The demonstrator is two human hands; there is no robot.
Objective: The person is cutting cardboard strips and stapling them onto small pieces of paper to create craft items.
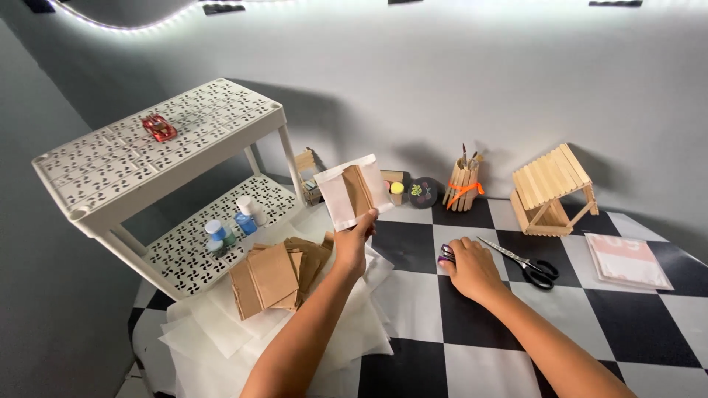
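Here we pinch the white sheet with cardboard strip (354, 190) mid-frame in our left hand (352, 239); our right hand (469, 267) curls beside the scissors (525, 265), its grip hidden.

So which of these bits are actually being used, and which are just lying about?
In use: left hand lifting a white sheet with cardboard piece; cardboard pile; right hand on a small purple item.

Lying about: scissors, stick house, paint bottles, toy car.
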